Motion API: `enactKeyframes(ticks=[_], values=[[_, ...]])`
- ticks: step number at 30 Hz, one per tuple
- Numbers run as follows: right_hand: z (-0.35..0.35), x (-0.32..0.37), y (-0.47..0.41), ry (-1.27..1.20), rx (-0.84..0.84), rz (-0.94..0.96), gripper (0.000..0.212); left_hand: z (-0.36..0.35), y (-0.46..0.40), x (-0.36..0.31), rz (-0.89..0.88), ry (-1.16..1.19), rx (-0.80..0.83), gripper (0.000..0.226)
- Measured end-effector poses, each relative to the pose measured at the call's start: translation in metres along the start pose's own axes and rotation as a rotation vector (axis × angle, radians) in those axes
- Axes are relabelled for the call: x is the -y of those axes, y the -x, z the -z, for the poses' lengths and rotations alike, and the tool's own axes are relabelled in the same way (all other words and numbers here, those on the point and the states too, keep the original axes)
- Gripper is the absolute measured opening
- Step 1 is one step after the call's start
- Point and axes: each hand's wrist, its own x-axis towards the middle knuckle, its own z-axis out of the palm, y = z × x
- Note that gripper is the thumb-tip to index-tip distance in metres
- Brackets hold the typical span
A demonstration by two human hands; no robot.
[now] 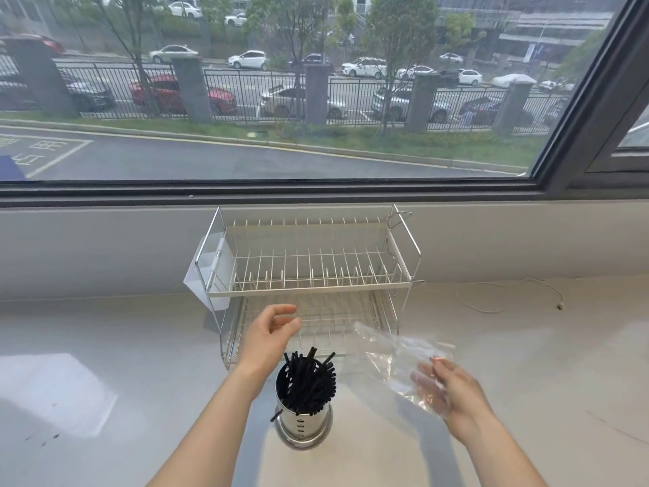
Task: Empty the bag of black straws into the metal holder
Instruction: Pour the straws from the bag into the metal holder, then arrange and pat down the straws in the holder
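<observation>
Black straws sit bunched in the metal holder, tops fanned over its rim, holder standing upright on the white counter just in front of the two-tier wire dish rack. One stray black straw sticks out at the holder's left side, low down; can't tell if it pokes through a slot or just leans against the wall

Right hand pinches the clear plastic bag at its lower end, fingers closed on the film. Bag is held up to the right of the holder, apart from it, and looks empty, no straws visible through it. Left hand hovers above and behind the holder, fingers loosely spread, holding nothing, not touching the straws

Step judgement: the pour looks finished, task near its end, only tidy-up left. Next move likely needs the bag put down on the counter clear of the holder, and the stray straw picked up with a fingertip pinch and dropped in from above. Holder is tall and narrow with a loaded top, so a sideways knock from either wrist could tip it. A thin white cable lies far right on the counter, out of the way
</observation>
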Motion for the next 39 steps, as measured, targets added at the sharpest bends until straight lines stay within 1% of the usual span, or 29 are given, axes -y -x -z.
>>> enactKeyframes(ticks=[4,7,8,10,11,12,13,15,16,18,20,22,24,26,28,30,33,34,37,39], values=[[0.01,-0.038,-0.005,0.063,-0.088,-0.087,0.011,-0.004,0.007,0.017,0.049,-0.051,0.027,0.043],[0.011,-0.054,-0.003,0.196,-0.144,-0.18,0.008,-0.008,0.011,0.023,0.081,-0.068,0.051,0.052],[0.012,-0.058,-0.004,0.258,-0.181,-0.209,0.014,-0.01,0.013,0.025,0.087,-0.073,0.059,0.052],[0.014,-0.066,-0.009,0.436,-0.33,-0.22,0.043,-0.013,0.016,0.029,0.087,-0.065,0.068,0.051],[0.014,-0.067,-0.01,0.552,-0.419,-0.184,0.054,-0.014,0.017,0.03,0.082,-0.049,0.061,0.05],[0.012,-0.065,-0.009,0.678,-0.475,-0.118,0.062,-0.015,0.017,0.031,0.077,-0.036,0.042,0.047],[0.008,-0.062,-0.005,0.769,-0.491,-0.006,0.063,-0.014,0.017,0.033,0.074,-0.027,0.019,0.044],[-0.008,-0.052,0.004,0.808,-0.443,0.224,0.052,-0.008,0.015,0.042,0.089,0.005,-0.026,0.038],[-0.018,-0.049,0.007,0.817,-0.401,0.302,0.044,-0.004,0.015,0.048,0.106,0.016,-0.042,0.036],[-0.039,-0.049,0.013,0.824,-0.3,0.385,0.029,0.006,0.017,0.063,0.159,-0.036,-0.063,0.035],[-0.06,-0.054,0.018,0.821,-0.19,0.429,0.018,0.017,0.02,0.079,0.197,-0.197,-0.068,0.042],[-0.078,-0.062,0.022,0.838,-0.088,0.441,0.014,0.023,0.023,0.096,0.263,-0.352,-0.052,0.047],[-0.091,-0.07,0.024,0.868,-0.005,0.426,0.016,0.024,0.025,0.116,0.331,-0.486,0.008,0.044],[-0.099,-0.076,0.025,0.884,0.041,0.408,0.017,0.023,0.027,0.134,0.348,-0.611,0.088,0.039],[-0.102,-0.078,0.024,0.895,0.042,0.413,0.016,0.018,0.027,0.148,0.314,-0.685,0.134,0.038],[-0.103,-0.079,0.022,0.9,0.031,0.423,0.016,0.009,0.026,0.155,0.243,-0.767,0.158,0.034],[-0.103,-0.076,0.021,0.912,0.026,0.433,0.015,0.003,0.022,0.155,0.136,-0.875,0.145,0.012],[-0.102,-0.075,0.021,0.912,0.025,0.436,0.015,0.003,0.02,0.155,0.112,-0.896,0.139,0.009],[-0.104,-0.07,0.019,0.928,0.032,0.451,0.012,0.014,0.018,0.157,0.065,-0.96,0.183,0.018],[-0.108,-0.07,0.018,0.942,0.076,0.436,0.01,0.027,0.017,0.156,0.103,-0.952,0.228,0.015]])
